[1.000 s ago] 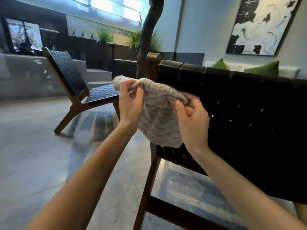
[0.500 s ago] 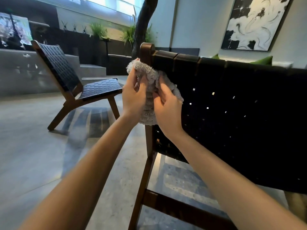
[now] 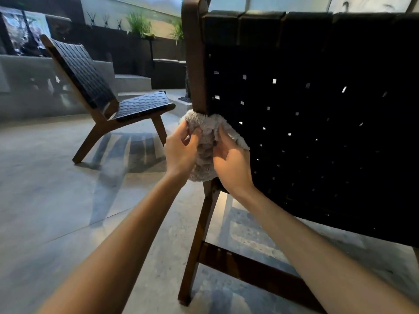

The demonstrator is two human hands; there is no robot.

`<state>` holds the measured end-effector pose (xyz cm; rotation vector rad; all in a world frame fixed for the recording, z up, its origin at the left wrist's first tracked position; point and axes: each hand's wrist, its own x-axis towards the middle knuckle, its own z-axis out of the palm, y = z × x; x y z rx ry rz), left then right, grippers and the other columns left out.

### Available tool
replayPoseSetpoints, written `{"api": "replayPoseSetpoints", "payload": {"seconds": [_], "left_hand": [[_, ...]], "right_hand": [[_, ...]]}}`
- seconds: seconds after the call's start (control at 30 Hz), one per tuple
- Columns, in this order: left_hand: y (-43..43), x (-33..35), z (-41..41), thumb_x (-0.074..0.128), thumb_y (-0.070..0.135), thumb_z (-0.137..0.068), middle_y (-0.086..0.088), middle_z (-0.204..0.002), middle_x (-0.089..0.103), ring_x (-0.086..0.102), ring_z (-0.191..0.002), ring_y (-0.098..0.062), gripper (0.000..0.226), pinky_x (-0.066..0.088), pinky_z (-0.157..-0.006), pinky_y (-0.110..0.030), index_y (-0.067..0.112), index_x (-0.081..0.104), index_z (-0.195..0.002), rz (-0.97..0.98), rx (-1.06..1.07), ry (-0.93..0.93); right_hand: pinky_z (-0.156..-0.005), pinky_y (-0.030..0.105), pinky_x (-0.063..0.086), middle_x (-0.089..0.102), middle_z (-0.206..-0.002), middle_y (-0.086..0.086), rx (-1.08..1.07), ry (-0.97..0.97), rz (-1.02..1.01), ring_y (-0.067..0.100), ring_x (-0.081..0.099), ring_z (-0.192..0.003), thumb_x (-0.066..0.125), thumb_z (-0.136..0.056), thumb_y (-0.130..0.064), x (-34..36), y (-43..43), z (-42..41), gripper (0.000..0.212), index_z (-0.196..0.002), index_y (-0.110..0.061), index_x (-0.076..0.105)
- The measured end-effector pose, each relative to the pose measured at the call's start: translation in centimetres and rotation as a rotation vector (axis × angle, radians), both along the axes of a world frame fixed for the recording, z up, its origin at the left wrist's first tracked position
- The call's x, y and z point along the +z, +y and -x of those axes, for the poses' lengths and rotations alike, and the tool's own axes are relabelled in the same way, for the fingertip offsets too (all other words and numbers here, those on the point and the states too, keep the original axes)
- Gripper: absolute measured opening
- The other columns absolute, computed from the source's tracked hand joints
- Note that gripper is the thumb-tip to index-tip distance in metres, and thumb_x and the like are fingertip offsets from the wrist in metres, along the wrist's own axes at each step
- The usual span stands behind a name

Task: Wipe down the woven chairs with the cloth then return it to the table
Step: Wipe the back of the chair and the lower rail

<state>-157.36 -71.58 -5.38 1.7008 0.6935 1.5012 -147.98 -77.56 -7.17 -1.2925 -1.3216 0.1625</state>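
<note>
A grey knitted cloth (image 3: 204, 141) is wrapped round the dark wooden left post of the near woven chair (image 3: 317, 114), about halfway down its black woven back. My left hand (image 3: 181, 152) pinches the cloth on the post's left side. On the right side, my right hand (image 3: 231, 162) grips the cloth against the weave. A second woven chair (image 3: 99, 91) stands on the floor further off to the left. No table is in view.
Grey polished floor (image 3: 56, 200) spreads to the left and under the chairs. A low concrete step (image 3: 131, 82) and a dark ledge with potted plants (image 3: 138, 23) run along the back. The near chair's lower crossbar (image 3: 249, 266) sits close to my arms.
Both hands drew together round the cloth at the top of the post, then slid it down the post to mid-height. The view moved closer to the chair back.
</note>
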Motion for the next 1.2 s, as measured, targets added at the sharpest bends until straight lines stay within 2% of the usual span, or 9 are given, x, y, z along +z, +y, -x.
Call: {"api": "replayPoseSetpoints", "payload": {"seconds": [0.13,0.23,0.37,0.57,0.7,0.8,0.97,1.07,1.2], "left_hand": [[0.6,-4.0,-0.9,0.049,0.008,-0.097,-0.007,-0.120,0.062,0.057,-0.113,-0.016,0.032,0.051,-0.091,-0.023,0.006,0.054,-0.129,0.052,-0.044,0.043],[1.5,-6.7,-1.5,0.049,0.011,-0.097,-0.006,-0.125,0.060,0.055,-0.116,-0.016,0.035,0.048,-0.090,-0.020,0.009,0.052,-0.132,0.075,-0.046,0.113],[2.4,-9.7,-2.2,0.048,0.012,-0.098,-0.007,-0.123,0.062,0.056,-0.116,-0.018,0.035,0.049,-0.093,-0.025,0.009,0.054,-0.132,0.106,-0.037,0.211],[2.8,-12.4,-3.1,0.045,0.007,-0.098,-0.006,-0.118,0.063,0.059,-0.109,-0.016,0.031,0.050,-0.091,-0.021,0.006,0.058,-0.127,0.141,-0.057,0.235],[2.6,-14.1,-3.0,0.051,0.005,-0.096,-0.005,-0.102,0.067,0.063,-0.095,-0.019,0.022,0.056,-0.083,-0.029,0.004,0.064,-0.113,0.148,0.034,0.230],[1.2,-16.0,-2.3,0.053,0.003,-0.094,-0.001,-0.104,0.064,0.061,-0.093,-0.013,0.024,0.052,-0.076,-0.012,0.006,0.063,-0.115,0.138,0.136,0.184],[-1.4,-19.9,-0.3,0.053,0.011,-0.095,0.014,-0.105,0.055,0.052,-0.093,-0.001,0.020,0.045,-0.069,-0.001,0.028,0.051,-0.106,0.211,0.226,0.115],[-0.5,-20.3,-0.3,0.056,0.019,-0.094,0.012,-0.110,0.052,0.050,-0.093,0.004,0.021,0.042,-0.070,0.002,0.023,0.052,-0.114,0.222,0.212,0.146],[2.1,-19.8,-2.2,0.059,0.018,-0.092,0.008,-0.114,0.051,0.054,-0.108,-0.010,0.031,0.050,-0.086,-0.016,0.014,0.052,-0.122,0.235,0.114,0.189]], "right_hand": [[-0.111,0.033,0.037,0.043,-0.144,0.004,0.042,0.107,0.133,0.011,0.042,-0.133,0.048,-0.099,-0.011,-3.2,0.7,-1.4,0.051,-0.147,-0.022,0.034],[-0.106,0.017,0.034,0.039,-0.147,0.002,-0.037,0.063,0.235,0.014,0.040,-0.133,0.047,-0.100,-0.023,-5.9,1.3,-2.5,0.053,-0.150,-0.027,0.028],[-0.108,0.035,0.040,0.042,-0.146,0.005,-0.150,-0.084,0.369,0.026,0.040,-0.133,0.040,-0.102,-0.020,-9.0,2.0,-3.5,0.050,-0.149,-0.033,0.030],[-0.112,0.037,0.031,0.037,-0.151,0.006,-0.171,-0.194,0.342,0.028,0.030,-0.140,0.040,-0.102,-0.017,-11.8,2.3,-4.5,0.049,-0.148,-0.028,0.031],[-0.098,0.018,0.040,0.062,-0.125,-0.002,-0.135,-0.128,0.290,0.015,0.057,-0.117,0.051,-0.097,-0.013,-13.3,1.2,-4.7,0.041,-0.137,-0.026,0.052],[-0.077,0.004,0.047,0.064,-0.094,-0.026,-0.083,-0.024,0.273,-0.008,0.063,-0.091,0.064,-0.091,-0.026,-14.9,-0.9,-4.1,0.027,-0.117,-0.030,0.068],[-0.058,0.005,0.046,0.068,-0.072,-0.022,-0.117,0.054,0.257,-0.007,0.065,-0.068,0.065,-0.088,-0.037,-17.5,-2.7,-3.0,0.007,-0.086,-0.032,0.069],[-0.065,0.007,0.048,0.071,-0.078,-0.013,-0.332,0.107,0.197,-0.007,0.063,-0.068,0.065,-0.090,-0.031,-17.6,-1.3,-3.7,0.011,-0.090,-0.022,0.070],[-0.098,0.023,0.040,0.064,-0.124,0.001,-0.428,0.213,0.408,0.017,0.059,-0.115,0.055,-0.096,-0.031,-17.5,1.9,-4.0,0.040,-0.134,-0.019,0.052]]}}
